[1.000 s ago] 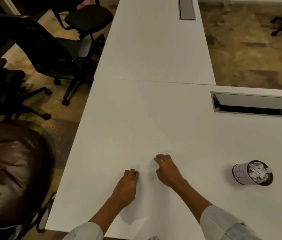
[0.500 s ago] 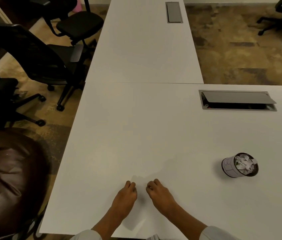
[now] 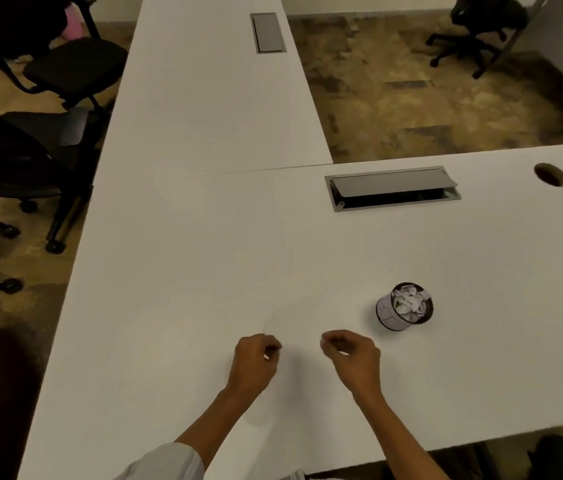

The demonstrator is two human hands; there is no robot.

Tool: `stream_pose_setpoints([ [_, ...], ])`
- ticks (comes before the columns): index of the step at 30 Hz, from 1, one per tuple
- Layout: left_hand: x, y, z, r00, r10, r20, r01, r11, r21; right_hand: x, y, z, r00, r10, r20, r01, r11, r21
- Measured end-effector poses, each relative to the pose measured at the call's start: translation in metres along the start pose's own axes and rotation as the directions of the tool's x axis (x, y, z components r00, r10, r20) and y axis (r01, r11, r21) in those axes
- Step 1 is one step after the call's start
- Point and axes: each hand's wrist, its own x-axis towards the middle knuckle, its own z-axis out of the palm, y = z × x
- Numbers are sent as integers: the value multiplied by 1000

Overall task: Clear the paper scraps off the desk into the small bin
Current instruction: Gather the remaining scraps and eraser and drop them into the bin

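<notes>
Near the front edge of the worktop (image 3: 169, 306), both hands have fingers curled. Left hand (image 3: 254, 365) pinches a small white scrap (image 3: 266, 357); right hand (image 3: 351, 358) fingers are pressed together, contents cannot be told. Small bin (image 3: 405, 306) stands upright just right of the right hand, already approx. full of paper scraps (image 3: 410, 303). Step: final pickup, judged. Next move req. carrying each grip over the rim w/o tipping the bin, then releasing

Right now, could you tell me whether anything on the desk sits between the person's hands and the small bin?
Nothing visible does. The right hand is nearest the bin, which stands up and to its right, and only bare white desk lies between them. The left hand seems to pinch a small white scrap.
</notes>
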Motion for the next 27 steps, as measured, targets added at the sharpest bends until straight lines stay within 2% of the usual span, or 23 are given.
stream_pose_setpoints([
  [4, 36, 92, 42, 996, 83, 39, -72, 970, -231, 30, -9, -76, 962, 112, -251, -86, 990, 114],
  [8, 69, 165, 84, 976, 210, 58, -182, 931, -315, 59, -6, -123, 911, 79, -405, -58, 996, 65],
  [11, 92, 192, 111, 960, 258, 112, -219, 935, -278, 76, 1, -141, 923, -20, -385, 6, 999, -37],
  [16, 109, 203, 127, 932, 295, 212, -264, 951, -162, 95, 16, -156, 943, -96, -318, 52, 988, -145],
  [23, 110, 177, 106, 965, 199, 172, -171, 971, -168, 104, 9, -164, 928, -98, -361, 77, 994, -72],
  [27, 103, 162, 77, 971, 223, 87, -216, 973, -79, 108, -3, -151, 915, -254, -313, 217, 965, -150],
])
